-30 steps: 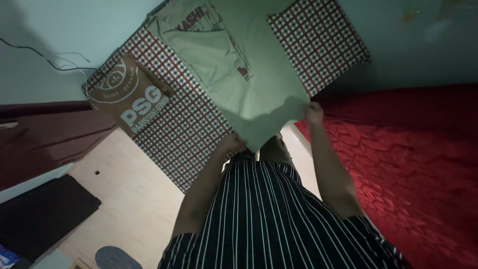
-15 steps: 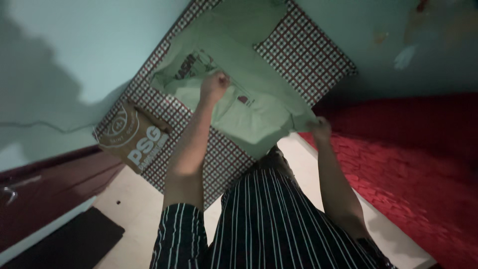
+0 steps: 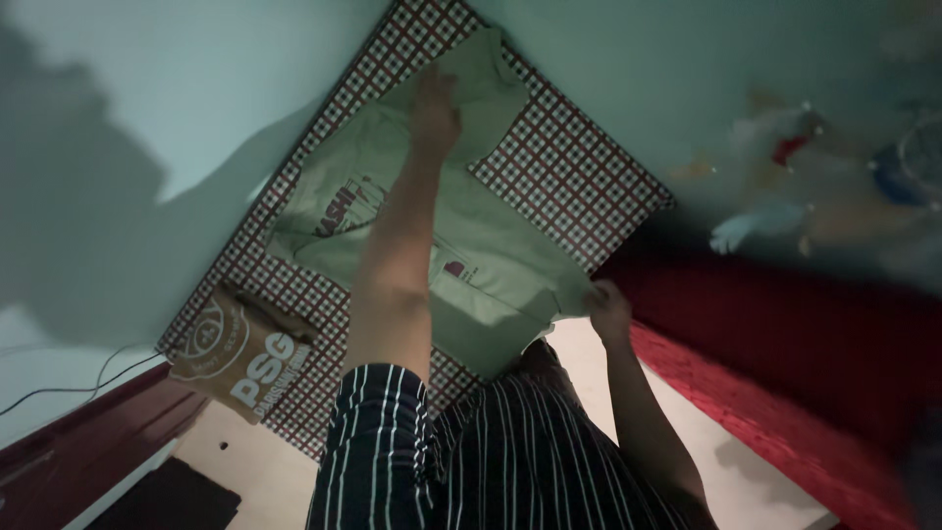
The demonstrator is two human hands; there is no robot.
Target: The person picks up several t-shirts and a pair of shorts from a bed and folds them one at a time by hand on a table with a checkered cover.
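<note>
A pale green T-shirt (image 3: 481, 265) with a dark print lies spread on a red-and-white checked board (image 3: 579, 177). My left hand (image 3: 437, 106) reaches far across it, arm outstretched, and grips the fabric near the shirt's far end. My right hand (image 3: 608, 309) stays close to my body and pinches the shirt's near edge at its right corner. My striped sleeve (image 3: 378, 442) hides part of the shirt's near side.
A brown printed paper bag (image 3: 245, 358) lies on the checked board's left corner. A red textured cloth (image 3: 785, 363) spreads to the right. Dark red wooden furniture (image 3: 88, 442) and a black flat object (image 3: 172, 503) sit at lower left. A thin cable (image 3: 69, 378) runs along the pale wall.
My left hand has travelled from the shirt's near edge across the middle to its far end. My right hand keeps hold of the near right corner. The view has shifted.
</note>
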